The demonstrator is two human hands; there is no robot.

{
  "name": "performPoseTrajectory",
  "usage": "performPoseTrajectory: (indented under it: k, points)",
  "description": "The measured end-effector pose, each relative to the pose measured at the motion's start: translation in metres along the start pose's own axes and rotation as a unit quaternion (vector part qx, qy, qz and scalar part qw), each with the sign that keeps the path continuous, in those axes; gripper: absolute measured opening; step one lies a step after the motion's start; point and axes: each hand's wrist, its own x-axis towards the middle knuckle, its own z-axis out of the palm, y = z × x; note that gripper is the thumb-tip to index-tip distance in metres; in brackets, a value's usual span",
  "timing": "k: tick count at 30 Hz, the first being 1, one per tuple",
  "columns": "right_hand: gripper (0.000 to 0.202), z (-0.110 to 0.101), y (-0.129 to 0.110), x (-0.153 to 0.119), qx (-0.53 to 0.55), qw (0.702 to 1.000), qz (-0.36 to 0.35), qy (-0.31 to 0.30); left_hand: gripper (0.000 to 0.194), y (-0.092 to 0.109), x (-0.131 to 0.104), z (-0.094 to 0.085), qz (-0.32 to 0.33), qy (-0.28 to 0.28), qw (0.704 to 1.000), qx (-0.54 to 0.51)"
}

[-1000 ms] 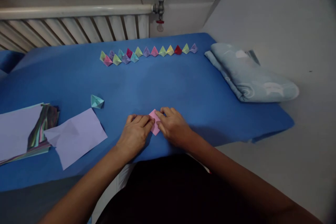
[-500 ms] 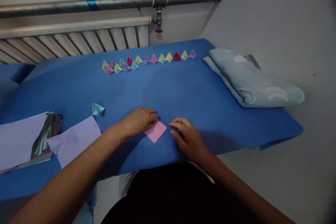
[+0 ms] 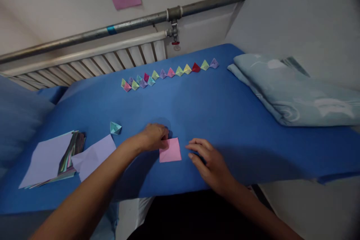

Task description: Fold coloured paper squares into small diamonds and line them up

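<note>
A small pink paper square (image 3: 171,150) lies flat on the blue cloth-covered surface (image 3: 174,108), its edges roughly parallel to the near edge. My left hand (image 3: 154,135) pinches its upper left corner with curled fingers. To the right of the paper, a short gap away, is my right hand (image 3: 206,159), its fingers apart and holding nothing. A folded teal paper piece (image 3: 115,128) sits beyond my left forearm. Along the back runs a line of several small folded paper pieces (image 3: 179,71) in many colours, doubled at its left end.
At the left lie a stack of coloured paper (image 3: 47,155) and a creased lilac sheet (image 3: 97,155), partly behind my left forearm. A folded patterned blanket (image 3: 289,86) rests at the right. Behind the surface are a radiator (image 3: 112,60) and a metal pipe (image 3: 140,22).
The pink paper has turned from a diamond position to a square one, with my left hand still at it. My right hand has opened slightly. The camera view has shifted and tilted.
</note>
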Motion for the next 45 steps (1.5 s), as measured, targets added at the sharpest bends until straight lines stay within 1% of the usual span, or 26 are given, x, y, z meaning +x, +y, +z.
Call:
performPoseTrajectory:
  k: [3, 5, 6, 8, 10, 12, 13, 15, 17, 20, 22, 24, 26, 27, 29, 30, 31, 32, 33, 34, 36, 38, 39, 40, 42, 45]
  points:
    - [0.021, -0.001, 0.001, -0.001, 0.023, 1.0, 0.005, 0.005, 0.013, -0.009, -0.013, 0.006, -0.035, 0.009, 0.998, -0.055]
    - [0.019, -0.003, 0.0, -0.001, 0.043, 0.999, 0.015, 0.009, 0.021, -0.012, -0.023, 0.013, -0.058, 0.03, 0.987, -0.145]
    - [0.017, -0.004, -0.001, 0.0, 0.055, 0.998, 0.023, 0.009, 0.025, -0.012, -0.027, 0.017, -0.074, 0.062, 0.964, -0.248]
    - [0.014, -0.006, -0.005, 0.003, 0.08, 0.995, 0.051, 0.002, 0.033, -0.006, -0.034, 0.028, -0.101, 0.139, 0.887, -0.428]
    - [0.014, -0.007, -0.012, 0.008, 0.112, 0.989, 0.091, -0.017, 0.036, 0.004, -0.039, 0.04, -0.117, 0.211, 0.813, -0.529]
    - [0.017, -0.006, -0.02, 0.015, 0.171, 0.975, 0.134, -0.047, 0.034, 0.017, -0.042, 0.052, -0.113, 0.265, 0.757, -0.587]
    - [0.018, -0.004, -0.024, 0.017, 0.215, 0.963, 0.15, -0.062, 0.033, 0.023, -0.042, 0.057, -0.108, 0.283, 0.737, -0.604]
    - [0.019, 0.002, -0.029, 0.022, 0.3, 0.934, 0.175, -0.076, 0.031, 0.033, -0.043, 0.065, -0.102, 0.303, 0.711, -0.626]
    - [0.02, 0.01, -0.032, 0.024, 0.338, 0.918, 0.198, -0.061, 0.03, 0.039, -0.044, 0.071, -0.102, 0.311, 0.699, -0.636]
    - [0.023, 0.022, -0.03, 0.025, 0.343, 0.908, 0.237, -0.033, 0.029, 0.044, -0.045, 0.075, -0.093, 0.308, 0.688, -0.65]
    - [0.024, 0.025, -0.028, 0.024, 0.336, 0.908, 0.251, -0.031, 0.026, 0.044, -0.047, 0.076, -0.078, 0.287, 0.688, -0.662]
    - [0.021, 0.025, -0.027, 0.023, 0.31, 0.918, 0.243, -0.042, 0.022, 0.042, -0.05, 0.073, -0.062, 0.256, 0.702, -0.662]
    - [0.02, 0.023, -0.027, 0.021, 0.258, 0.941, 0.211, -0.056, 0.022, 0.036, -0.054, 0.067, -0.047, 0.226, 0.734, -0.638]
    - [0.02, 0.022, -0.028, 0.021, 0.221, 0.956, 0.184, -0.058, 0.019, 0.032, -0.056, 0.063, -0.039, 0.215, 0.758, -0.615]
    - [0.02, 0.019, -0.028, 0.021, 0.136, 0.984, 0.106, -0.051, 0.013, 0.025, -0.058, 0.053, -0.015, 0.198, 0.813, -0.548]
    - [0.02, 0.018, -0.027, 0.022, 0.092, 0.993, 0.052, -0.044, 0.011, 0.021, -0.059, 0.049, 0.001, 0.198, 0.844, -0.499]
    - [0.019, 0.017, -0.027, 0.023, 0.047, 0.998, -0.008, -0.036, 0.008, 0.018, -0.059, 0.045, 0.023, 0.208, 0.872, -0.442]
    - [0.018, 0.016, -0.026, 0.025, 0.0, 0.997, -0.071, -0.029, 0.007, 0.015, -0.058, 0.042, 0.048, 0.23, 0.895, -0.38]
    - [0.018, 0.015, -0.025, 0.028, -0.049, 0.99, -0.13, -0.021, 0.007, 0.013, -0.057, 0.041, 0.077, 0.26, 0.909, -0.315]
    - [0.018, 0.014, -0.023, 0.032, -0.097, 0.978, -0.182, -0.014, 0.007, 0.011, -0.055, 0.041, 0.106, 0.295, 0.916, -0.251]
    - [0.02, 0.013, -0.02, 0.038, -0.182, 0.95, -0.252, 0.001, 0.008, 0.008, -0.05, 0.044, 0.148, 0.364, 0.911, -0.13]
    - [0.023, 0.012, -0.017, 0.043, -0.235, 0.929, -0.286, 0.003, 0.008, 0.006, -0.045, 0.052, 0.16, 0.409, 0.898, -0.024]
    - [0.023, 0.013, -0.015, 0.044, -0.252, 0.921, -0.297, -0.003, 0.01, 0.006, -0.044, 0.056, 0.16, 0.421, 0.893, 0.017]
    - [0.023, 0.014, -0.014, 0.043, -0.264, 0.915, -0.305, -0.012, 0.012, 0.006, -0.043, 0.062, 0.158, 0.427, 0.889, 0.05]
    - [0.023, 0.016, -0.01, 0.039, -0.28, 0.905, -0.317, -0.038, 0.014, 0.007, -0.045, 0.072, 0.156, 0.419, 0.89, 0.089]
    - [0.02, 0.019, -0.005, 0.028, -0.285, 0.902, -0.312, -0.093, 0.012, 0.01, -0.053, 0.084, 0.157, 0.38, 0.907, 0.086]
